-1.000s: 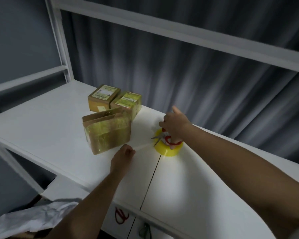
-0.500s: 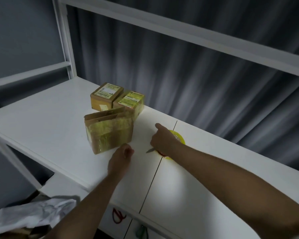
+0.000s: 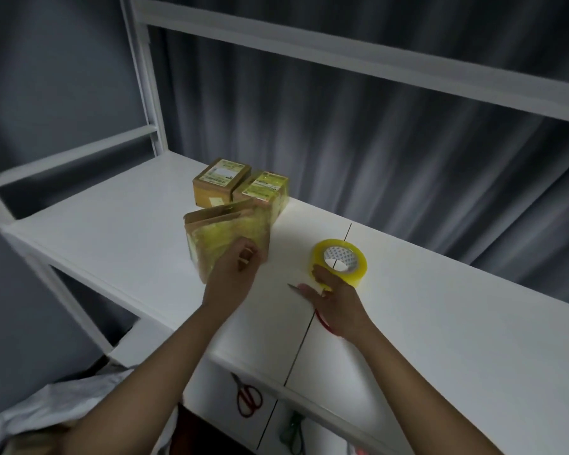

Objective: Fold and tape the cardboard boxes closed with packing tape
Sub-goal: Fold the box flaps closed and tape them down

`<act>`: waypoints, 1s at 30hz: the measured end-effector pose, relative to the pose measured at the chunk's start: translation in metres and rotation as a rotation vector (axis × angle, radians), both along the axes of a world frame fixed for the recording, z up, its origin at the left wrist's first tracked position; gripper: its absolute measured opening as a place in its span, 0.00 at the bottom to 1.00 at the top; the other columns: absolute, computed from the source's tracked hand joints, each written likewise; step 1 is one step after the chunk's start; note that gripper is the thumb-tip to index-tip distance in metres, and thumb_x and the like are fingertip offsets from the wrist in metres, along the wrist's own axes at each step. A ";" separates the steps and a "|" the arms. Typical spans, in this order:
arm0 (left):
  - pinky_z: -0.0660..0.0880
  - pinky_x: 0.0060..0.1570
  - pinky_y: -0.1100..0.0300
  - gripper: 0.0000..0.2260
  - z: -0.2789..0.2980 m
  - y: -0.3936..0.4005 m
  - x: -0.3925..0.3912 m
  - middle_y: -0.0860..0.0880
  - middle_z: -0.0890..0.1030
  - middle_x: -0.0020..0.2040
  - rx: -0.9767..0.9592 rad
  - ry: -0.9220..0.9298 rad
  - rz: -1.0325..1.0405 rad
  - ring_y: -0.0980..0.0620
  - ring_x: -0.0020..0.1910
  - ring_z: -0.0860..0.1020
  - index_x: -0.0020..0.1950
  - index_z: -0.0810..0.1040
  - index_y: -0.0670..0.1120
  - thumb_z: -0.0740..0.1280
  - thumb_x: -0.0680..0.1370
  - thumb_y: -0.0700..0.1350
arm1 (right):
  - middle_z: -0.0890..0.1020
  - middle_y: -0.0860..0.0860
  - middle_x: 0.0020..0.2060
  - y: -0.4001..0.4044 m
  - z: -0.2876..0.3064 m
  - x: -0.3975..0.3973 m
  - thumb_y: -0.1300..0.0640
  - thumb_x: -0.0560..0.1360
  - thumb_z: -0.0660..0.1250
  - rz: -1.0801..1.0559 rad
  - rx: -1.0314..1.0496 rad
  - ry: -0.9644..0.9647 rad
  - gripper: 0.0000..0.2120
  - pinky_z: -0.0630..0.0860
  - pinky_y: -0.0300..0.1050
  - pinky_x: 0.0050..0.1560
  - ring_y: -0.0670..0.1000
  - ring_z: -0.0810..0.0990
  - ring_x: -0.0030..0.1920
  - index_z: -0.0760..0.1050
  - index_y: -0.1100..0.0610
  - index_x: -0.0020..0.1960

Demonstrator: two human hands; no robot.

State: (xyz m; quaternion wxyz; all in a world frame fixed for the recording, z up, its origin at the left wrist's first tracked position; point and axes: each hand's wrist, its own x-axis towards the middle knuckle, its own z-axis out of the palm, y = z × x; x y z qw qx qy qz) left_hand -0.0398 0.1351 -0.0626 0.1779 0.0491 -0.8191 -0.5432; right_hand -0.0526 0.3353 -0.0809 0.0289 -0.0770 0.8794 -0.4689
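the right hand (image 3: 337,305) lies over red-handled scissors (image 3: 322,318), hiding all but the blade tip and a bit of handle; i cannot tell whether it grips them. the left hand (image 3: 235,274), loosely curled, covers the near face of the tape-wrapped box (image 3: 225,231); its grasp is unclear. the tape roll (image 3: 340,262) sits just beside the right fingertips. two sealed boxes (image 3: 240,185) stand behind. bare tabletop (image 3: 440,323) stretches rightward.

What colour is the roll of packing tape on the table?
Yellow roll of packing tape, clearest in the head view.
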 end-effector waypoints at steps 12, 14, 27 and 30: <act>0.76 0.37 0.57 0.07 0.014 -0.068 0.035 0.57 0.77 0.36 0.329 0.011 0.160 0.58 0.32 0.76 0.40 0.74 0.47 0.65 0.78 0.40 | 0.82 0.49 0.38 -0.080 0.043 -0.027 0.66 0.76 0.66 -0.121 -0.822 0.003 0.06 0.77 0.47 0.51 0.50 0.80 0.41 0.77 0.56 0.45; 0.77 0.40 0.55 0.06 0.018 -0.078 0.036 0.56 0.78 0.35 0.326 0.000 0.145 0.54 0.33 0.76 0.41 0.75 0.48 0.66 0.78 0.40 | 0.82 0.50 0.48 -0.095 0.044 -0.026 0.65 0.75 0.68 0.075 -0.677 -0.046 0.10 0.78 0.43 0.52 0.49 0.81 0.48 0.77 0.52 0.53; 0.75 0.39 0.66 0.12 0.027 -0.095 0.014 0.54 0.81 0.46 0.242 0.063 0.054 0.59 0.42 0.78 0.47 0.78 0.53 0.61 0.80 0.36 | 0.83 0.47 0.33 -0.140 0.048 -0.030 0.69 0.72 0.69 -0.237 -0.805 0.027 0.11 0.78 0.40 0.43 0.45 0.79 0.36 0.81 0.54 0.39; 0.72 0.44 0.66 0.12 0.023 -0.105 -0.002 0.57 0.77 0.48 0.068 0.144 0.176 0.57 0.48 0.75 0.48 0.75 0.55 0.64 0.78 0.37 | 0.83 0.45 0.34 -0.112 0.063 -0.051 0.68 0.72 0.69 -0.321 -0.677 0.274 0.13 0.77 0.43 0.45 0.48 0.79 0.38 0.80 0.50 0.39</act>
